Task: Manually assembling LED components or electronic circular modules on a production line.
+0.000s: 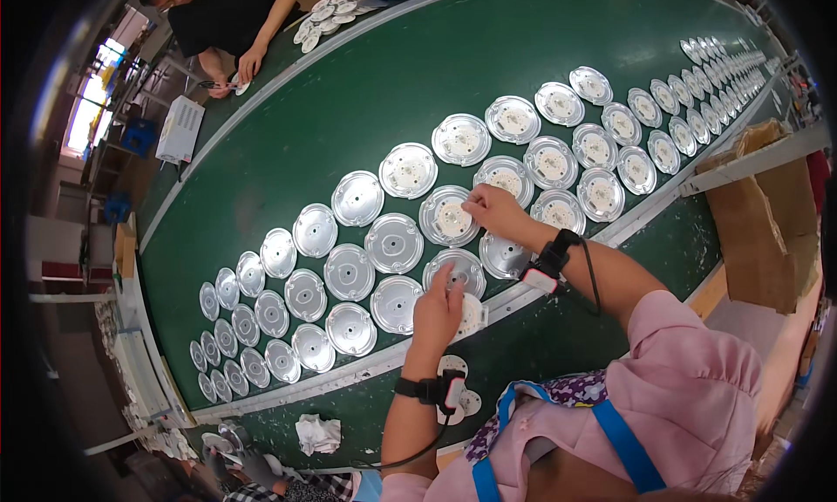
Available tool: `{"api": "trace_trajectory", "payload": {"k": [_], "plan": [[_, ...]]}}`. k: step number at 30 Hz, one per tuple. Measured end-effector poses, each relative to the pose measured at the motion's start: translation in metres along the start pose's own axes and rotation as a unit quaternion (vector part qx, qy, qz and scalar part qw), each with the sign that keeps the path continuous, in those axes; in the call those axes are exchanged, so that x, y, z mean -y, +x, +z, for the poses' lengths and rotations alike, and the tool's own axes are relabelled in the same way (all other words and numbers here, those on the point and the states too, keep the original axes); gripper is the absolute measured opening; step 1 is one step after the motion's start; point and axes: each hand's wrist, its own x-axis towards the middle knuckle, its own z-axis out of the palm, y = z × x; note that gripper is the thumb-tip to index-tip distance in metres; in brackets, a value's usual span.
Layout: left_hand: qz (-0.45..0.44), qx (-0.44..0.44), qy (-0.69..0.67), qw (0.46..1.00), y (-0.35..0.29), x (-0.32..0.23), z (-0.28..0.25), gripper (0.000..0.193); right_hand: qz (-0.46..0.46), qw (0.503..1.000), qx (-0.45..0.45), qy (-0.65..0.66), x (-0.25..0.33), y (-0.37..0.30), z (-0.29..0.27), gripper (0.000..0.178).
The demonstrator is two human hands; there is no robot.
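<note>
My right hand (pixel 493 211) is over a round silver metal plate (pixel 429 205), its fingers pinched at the edge of the white round circuit board (pixel 451 222) lying in that plate. Whether anything small is between those fingers is hidden. Nearer to me, my left hand (pixel 438 313) has its fingers extended over the edge of another silver plate (pixel 469 266), which shows no white board. Beside that hand, partly covered by it, are white round boards (pixel 472 317) at the belt's edge.
Rows of silver plates run along the green belt (pixel 288 144); those to the right carry white boards, those to the left are bare. A co-worker (pixel 228 22) handles a disc across the belt. Below are a white cloth (pixel 318 434) and another person's gloved hands (pixel 253 467). A cardboard box (pixel 754 232) stands right.
</note>
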Motion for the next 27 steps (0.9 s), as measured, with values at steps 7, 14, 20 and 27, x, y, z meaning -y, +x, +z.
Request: {"api": "trace_trajectory", "payload": {"k": [7,14,20,27], "plan": [[-0.011,0.039,0.074,0.996,0.042,0.015,0.002,0.048,-0.074,0.965,-0.053,-0.245,0.02,-0.007,0.005,0.015],[-0.045,0.093,0.15,0.983,0.058,0.004,0.005,0.054,-0.308,0.86,-0.08,-0.4,-0.004,-0.019,-0.004,0.02],[-0.054,0.104,0.157,0.981,0.06,0.004,0.001,0.061,-0.341,0.844,-0.11,-0.399,-0.003,-0.027,-0.004,0.03],[-0.06,0.09,0.138,0.984,0.057,0.003,0.001,0.061,-0.318,0.857,-0.094,-0.394,-0.003,-0.028,-0.002,0.028]]}}
